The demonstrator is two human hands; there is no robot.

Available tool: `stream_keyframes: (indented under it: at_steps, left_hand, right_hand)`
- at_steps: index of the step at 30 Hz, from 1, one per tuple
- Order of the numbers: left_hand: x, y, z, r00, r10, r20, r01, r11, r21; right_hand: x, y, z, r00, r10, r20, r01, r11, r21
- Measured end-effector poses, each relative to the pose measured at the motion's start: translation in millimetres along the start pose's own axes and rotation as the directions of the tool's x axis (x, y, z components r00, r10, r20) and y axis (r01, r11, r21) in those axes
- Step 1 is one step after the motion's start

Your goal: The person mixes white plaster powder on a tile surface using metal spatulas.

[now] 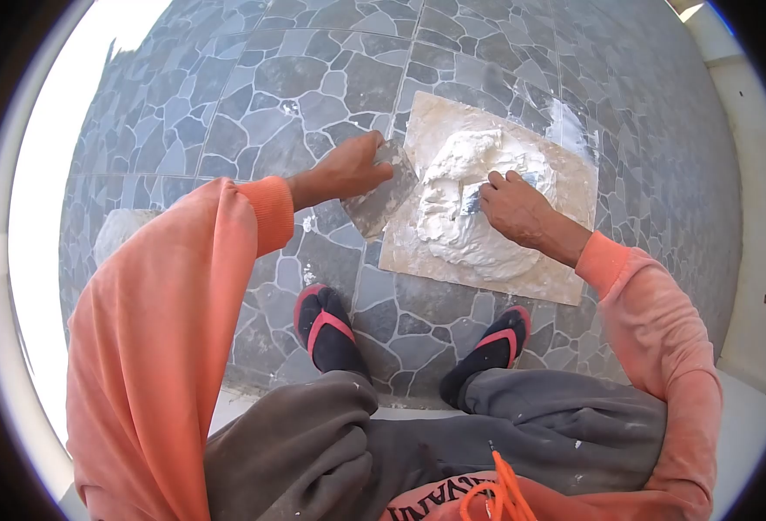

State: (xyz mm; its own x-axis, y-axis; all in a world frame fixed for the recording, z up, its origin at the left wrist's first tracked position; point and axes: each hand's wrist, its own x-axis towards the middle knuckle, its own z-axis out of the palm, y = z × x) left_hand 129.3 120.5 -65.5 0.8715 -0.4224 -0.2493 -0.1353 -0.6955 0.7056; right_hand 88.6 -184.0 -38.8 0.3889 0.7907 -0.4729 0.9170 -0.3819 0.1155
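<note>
A heap of white plaster-like paste (478,247) is spread over a pale square board (557,282) on the floor. My right hand (515,208) is closed over a scraper (472,198) whose dark blade shows in the paste; its handle is hidden under my fingers. At the board's left edge, my left hand (361,169) grips a thin grey flat plate (379,204), smeared with dried residue, between thumb and fingers. One corner of the plate reaches close to the paste.
Stone-patterned grey tiles (296,78) cover the floor, with a white smear (570,130) beyond the board. My feet in dark socks and pink-strapped flip-flops (326,326) are just below the board. A pale wall (756,174) runs along the right.
</note>
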Motion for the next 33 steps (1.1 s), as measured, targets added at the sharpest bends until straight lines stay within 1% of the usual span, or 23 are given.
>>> stream_keyframes:
  at_steps: [1, 2, 5, 6, 8, 9, 10, 11, 13, 16, 17, 19, 20, 21, 23, 26, 29, 30, 32, 33]
  left_hand:
    - [0, -1, 3, 1.000, 0.010, -0.024, -0.010, 1.000, 0.004]
    - [1, -4, 4, 0.999, 0.017, -0.045, -0.017, 1.000, 0.011]
    - [-1, 0, 0, 1.000, 0.011, 0.013, -0.011, 1.000, 0.014]
    - [-3, 1, -1, 0.999, -0.014, 0.030, 0.014, 1.000, 0.007]
    - [-3, 6, -5, 0.997, -0.049, 0.063, 0.049, 0.999, 0.005]
    - [-2, 5, -1, 0.999, -0.034, 0.036, 0.034, 0.999, 0.009]
    - [-1, 4, 3, 1.000, -0.020, 0.009, 0.020, 1.000, 0.017]
    - [1, -1, 5, 1.000, -0.008, -0.019, 0.009, 1.000, 0.028]
    - [1, 0, 0, 1.000, 0.002, 0.003, -0.002, 0.999, 0.032]
    - [-4, -4, 1, 0.999, -0.036, 0.028, 0.036, 0.999, 0.016]
    - [-3, -4, -1, 0.998, -0.047, 0.038, 0.046, 0.999, 0.019]
    - [-4, -7, 5, 0.999, -0.052, 0.000, 0.052, 0.998, 0.037]
    - [-3, -11, 7, 0.998, -0.056, -0.021, 0.057, 0.997, 0.047]
    - [-2, -10, 4, 0.999, -0.047, -0.015, 0.047, 0.998, 0.048]
    - [-5, -11, 7, 0.999, -0.048, 0.001, 0.048, 0.998, 0.031]
    - [-9, -7, 2, 0.996, -0.085, 0.034, 0.084, 0.996, 0.030]
    - [-8, -17, 8, 0.999, -0.051, -0.015, 0.052, 0.997, 0.052]
    - [-8, -13, 5, 0.999, -0.048, -0.013, 0.048, 0.998, 0.040]
    - [-11, -10, 5, 0.998, -0.056, -0.002, 0.056, 0.998, 0.005]
    - [-14, -11, 5, 0.997, -0.073, 0.013, 0.073, 0.997, -0.008]
  right_hand:
    - [3, -3, 3, 1.000, -0.028, -0.005, 0.028, 1.000, 0.011]
    - [4, -1, 5, 1.000, -0.019, 0.025, 0.018, 0.999, 0.033]
    - [0, -2, -20, 0.989, -0.040, 0.141, 0.024, 0.993, 0.113]
    - [-2, 3, -32, 0.991, -0.019, 0.135, 0.002, 0.993, 0.122]
    - [2, 0, -19, 0.997, 0.034, -0.075, -0.027, 0.995, 0.095]
    - [4, -1, -9, 0.982, 0.060, -0.180, -0.046, 0.996, 0.082]
    - [6, -4, 5, 0.997, -0.032, -0.065, 0.038, 0.995, 0.094]
    - [8, -10, 19, 0.998, -0.056, 0.037, 0.051, 0.991, 0.120]
    - [6, -10, 6, 0.999, -0.034, 0.024, 0.030, 0.989, 0.142]
    - [7, 5, -16, 0.981, 0.128, -0.145, -0.108, 0.985, 0.136]
    - [10, 5, -12, 0.977, 0.115, -0.179, -0.097, 0.990, 0.106]
    - [21, 2, 10, 0.966, 0.088, -0.244, -0.080, 0.996, 0.043]
    - [25, -2, 22, 0.995, 0.027, -0.096, -0.015, 0.993, 0.121]
    - [27, -6, 26, 1.000, 0.007, -0.028, -0.004, 0.994, 0.111]
    - [25, 0, -6, 0.996, 0.044, 0.080, -0.054, 0.990, 0.127]
    - [25, 2, -35, 0.979, 0.166, -0.120, -0.157, 0.984, 0.083]
    - [38, -7, -2, 0.993, 0.031, -0.118, -0.026, 0.999, 0.045]
    - [40, -13, -2, 0.998, 0.001, -0.064, 0.007, 0.992, 0.127]
    - [35, -8, -4, 0.999, 0.035, 0.038, -0.039, 0.991, 0.127]
    - [32, -6, -21, 0.995, 0.037, 0.096, -0.049, 0.991, 0.122]
